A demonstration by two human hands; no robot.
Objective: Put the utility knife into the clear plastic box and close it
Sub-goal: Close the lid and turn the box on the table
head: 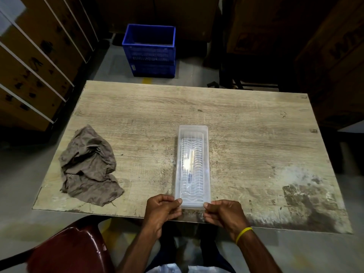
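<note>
The wooden table (236,119) fills mid-frame, with plenty of bare room to the right of the clear plastic box (194,138) and above it. Lower left lies a crumpled grey rag (88,164), well apart. The box runs lengthwise up from the near edge, lid seemingly on, a faint shape inside that may be the utility knife (190,164). Left hand (162,209) and right hand (224,213) pinch its near corners, likely pressing it shut.
</note>
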